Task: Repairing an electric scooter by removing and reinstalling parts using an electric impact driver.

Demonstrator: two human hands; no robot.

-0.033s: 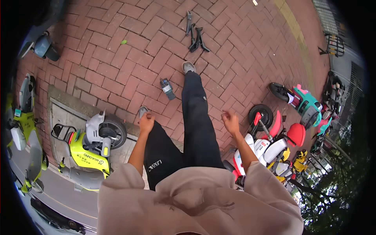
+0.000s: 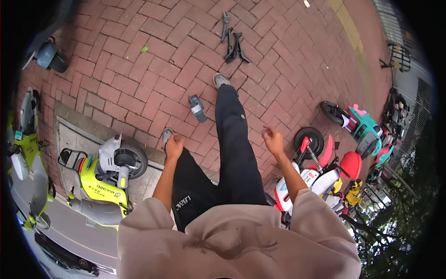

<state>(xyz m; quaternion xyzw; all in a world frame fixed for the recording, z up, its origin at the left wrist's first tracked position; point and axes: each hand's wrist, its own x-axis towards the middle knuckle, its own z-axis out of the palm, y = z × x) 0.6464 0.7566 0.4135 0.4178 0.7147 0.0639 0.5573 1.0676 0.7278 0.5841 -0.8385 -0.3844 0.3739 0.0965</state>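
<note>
Both my hands hang in front of my thighs and hold nothing that I can see. My left hand (image 2: 174, 147) is loosely curled beside my left leg, its fingertips partly apart. To the right of my legs, my right hand (image 2: 273, 140) has bent fingers with gaps between them. A clear bluish plastic bottle (image 2: 197, 109) with a label is on the bricks, left of my right shin and out of reach of either hand. Ahead of my right shoe lie several dark, bent, rod-like pieces (image 2: 234, 49), with a longer grey-black piece (image 2: 226, 27) beyond them.
Red brick paving (image 2: 158, 69) stretches ahead. A yellow-green scooter (image 2: 104, 183) stands close on my left. On the right are a white and red scooter (image 2: 309, 176) and a teal and pink one (image 2: 364, 128). A bluish-grey object (image 2: 50, 56) stands at the far left.
The view has shifted slightly. The bottle appears a little lower in the picture, and my right hand a little higher. Neither hand has taken hold of anything.
</note>
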